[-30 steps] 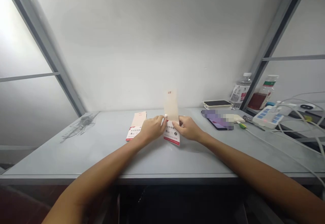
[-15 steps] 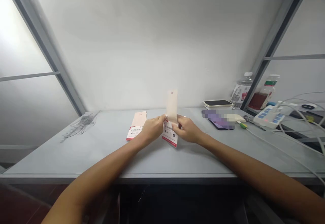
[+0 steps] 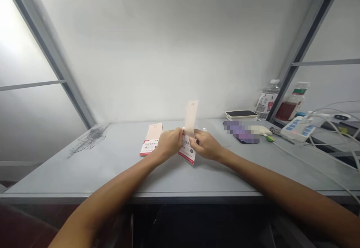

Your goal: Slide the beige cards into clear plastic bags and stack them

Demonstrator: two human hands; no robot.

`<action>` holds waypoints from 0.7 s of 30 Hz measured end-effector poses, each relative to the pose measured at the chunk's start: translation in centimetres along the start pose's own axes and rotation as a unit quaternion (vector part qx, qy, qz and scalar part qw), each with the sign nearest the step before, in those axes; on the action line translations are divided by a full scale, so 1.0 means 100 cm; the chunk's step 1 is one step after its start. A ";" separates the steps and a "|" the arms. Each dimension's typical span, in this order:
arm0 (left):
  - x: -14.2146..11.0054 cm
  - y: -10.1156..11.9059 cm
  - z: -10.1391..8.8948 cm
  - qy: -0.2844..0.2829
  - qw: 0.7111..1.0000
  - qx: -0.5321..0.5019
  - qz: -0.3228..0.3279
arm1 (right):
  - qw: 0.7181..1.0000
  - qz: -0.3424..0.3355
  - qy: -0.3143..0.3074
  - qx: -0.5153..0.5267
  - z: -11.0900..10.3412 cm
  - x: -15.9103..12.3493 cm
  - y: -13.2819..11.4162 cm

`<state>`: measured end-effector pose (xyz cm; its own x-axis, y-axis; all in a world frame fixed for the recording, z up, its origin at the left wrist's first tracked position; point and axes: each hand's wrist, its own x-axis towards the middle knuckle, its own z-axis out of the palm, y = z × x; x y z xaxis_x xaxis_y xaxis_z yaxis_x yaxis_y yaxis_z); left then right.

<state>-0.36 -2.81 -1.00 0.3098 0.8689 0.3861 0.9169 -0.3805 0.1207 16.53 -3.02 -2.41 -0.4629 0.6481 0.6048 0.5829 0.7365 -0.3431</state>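
Note:
My left hand (image 3: 172, 143) and my right hand (image 3: 207, 144) meet above the middle of the desk. Between them is a flat packet (image 3: 187, 153) with a white-and-red printed sleeve, tilted, its lower corner pointing toward me. From its top a pale pink strip (image 3: 191, 115) stands up. The fingers of both hands pinch the packet's upper part and hide some of it. A small white tip (image 3: 204, 129) shows behind my right hand; I cannot make out what it is. Just left of my left hand lies a similar packet (image 3: 152, 139), partly covered by that hand.
To the right lie a phone on a white box (image 3: 242, 115), a pixelated purple item (image 3: 242, 132) and a white power strip (image 3: 298, 128) with cables. A water bottle (image 3: 267, 102) and a jar of red-brown contents (image 3: 292, 103) stand behind. Dark scribbles (image 3: 88, 139) mark the desk's left side.
The held packet has tilted a little, its pink strip leaning slightly more to the right. My fingers have shifted slightly on it. The packet on the desk has stayed put.

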 end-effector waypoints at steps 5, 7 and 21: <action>0.000 0.003 -0.001 0.015 0.999 -0.043 -0.023 | 1.000 -0.007 0.022 -0.005 0.004 0.000 0.004; 0.002 0.001 0.000 0.027 0.997 -0.069 -0.034 | 0.999 -0.016 0.029 -0.006 0.007 -0.001 0.003; 0.012 -0.028 0.000 0.095 0.937 -0.325 -0.083 | 0.946 0.124 0.028 0.299 0.001 0.005 0.009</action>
<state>-2.59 -0.72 -0.89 0.0686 0.8849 0.4607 0.5823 -0.4105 0.7017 16.74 -2.05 -2.53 -0.3159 0.8164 0.4835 0.1789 0.5517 -0.8146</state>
